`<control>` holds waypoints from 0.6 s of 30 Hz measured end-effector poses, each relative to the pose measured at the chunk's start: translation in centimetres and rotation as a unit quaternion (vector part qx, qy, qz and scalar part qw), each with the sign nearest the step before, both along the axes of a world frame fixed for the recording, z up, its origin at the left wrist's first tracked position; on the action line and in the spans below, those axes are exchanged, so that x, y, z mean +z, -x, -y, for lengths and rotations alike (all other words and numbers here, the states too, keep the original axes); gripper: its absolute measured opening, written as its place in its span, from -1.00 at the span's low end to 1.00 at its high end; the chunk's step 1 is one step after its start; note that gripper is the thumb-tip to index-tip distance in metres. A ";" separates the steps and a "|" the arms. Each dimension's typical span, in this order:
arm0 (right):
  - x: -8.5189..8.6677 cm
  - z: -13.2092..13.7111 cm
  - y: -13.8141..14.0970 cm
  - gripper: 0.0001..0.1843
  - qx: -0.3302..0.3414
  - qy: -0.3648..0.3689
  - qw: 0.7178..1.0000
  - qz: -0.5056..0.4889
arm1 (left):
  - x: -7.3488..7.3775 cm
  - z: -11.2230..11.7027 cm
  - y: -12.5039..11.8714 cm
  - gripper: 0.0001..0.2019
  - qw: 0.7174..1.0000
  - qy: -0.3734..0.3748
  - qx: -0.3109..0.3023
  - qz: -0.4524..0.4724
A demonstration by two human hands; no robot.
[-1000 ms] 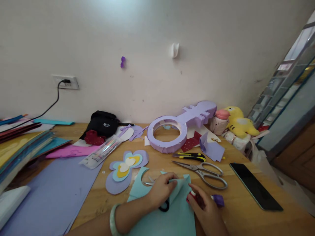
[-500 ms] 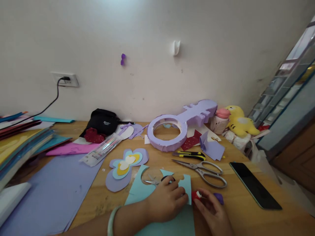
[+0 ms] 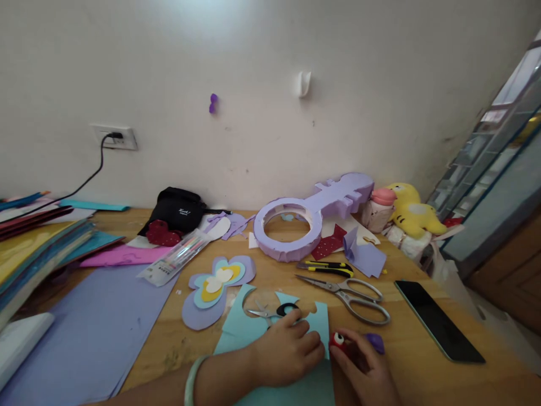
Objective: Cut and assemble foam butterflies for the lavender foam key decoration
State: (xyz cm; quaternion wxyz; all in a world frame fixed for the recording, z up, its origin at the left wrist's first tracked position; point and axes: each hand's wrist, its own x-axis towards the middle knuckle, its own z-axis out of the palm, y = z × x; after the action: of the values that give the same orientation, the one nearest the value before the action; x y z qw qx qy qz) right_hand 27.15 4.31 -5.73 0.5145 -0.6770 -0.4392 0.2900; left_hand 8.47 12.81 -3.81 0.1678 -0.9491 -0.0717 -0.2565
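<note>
My left hand [image 3: 289, 347], with a pale green bangle on its wrist, lies over a light blue paper sheet [image 3: 240, 338] that has curved cut-outs. Its fingers are curled, and what they pinch is hidden. Small scissors [image 3: 262, 313] with a black loop handle lie on the sheet, partly under that hand; a fingertip is close to the loop. My right hand [image 3: 366, 361] grips a small red object [image 3: 338, 341] with a white part and a dark spot, beside the sheet's right edge. A purple piece [image 3: 375, 343] sits right behind those fingers.
Large scissors [image 3: 342, 290], a yellow-black utility knife [image 3: 327, 267] and a phone [image 3: 437, 318] lie to the right. A layered paper butterfly [image 3: 203, 316], lilac sheets [image 3: 93, 321] and a pen pack [image 3: 175, 259] are to the left. Behind stands a lilac ring with a handle [image 3: 287, 252].
My left hand has shifted slightly down, so more of the black scissors loop shows. The red object has turned a little in my right hand, its white part facing me more.
</note>
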 end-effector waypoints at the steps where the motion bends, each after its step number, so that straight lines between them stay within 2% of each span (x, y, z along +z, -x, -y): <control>1: -0.1 0.0 -0.1 -0.65 0.005 0.005 1.000 0.011 | 0.0 0.0 0.0 -0.92 1.000 -0.003 -0.006 0.003; 10: -0.2 0.0 -0.2 -0.64 0.017 0.005 1.000 0.014 | 0.3 0.5 0.1 -0.96 0.999 -0.020 -0.027 -0.043; 13: 0.2 0.0 0.0 -0.65 0.035 0.001 0.999 0.016 | 0.1 0.5 0.0 -0.95 0.999 -0.023 -0.037 -0.026; 18: 0.7 0.0 0.5 -0.60 0.064 0.026 0.997 -0.031 | -0.2 0.5 0.0 -0.90 0.998 -0.002 -0.035 -0.043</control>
State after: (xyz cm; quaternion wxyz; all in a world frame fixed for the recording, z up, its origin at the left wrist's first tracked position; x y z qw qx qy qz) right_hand 26.65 4.34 -5.07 0.4907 -0.6510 -0.4578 0.3547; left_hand 8.49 12.27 -3.97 0.1638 -0.9608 -0.0308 -0.2216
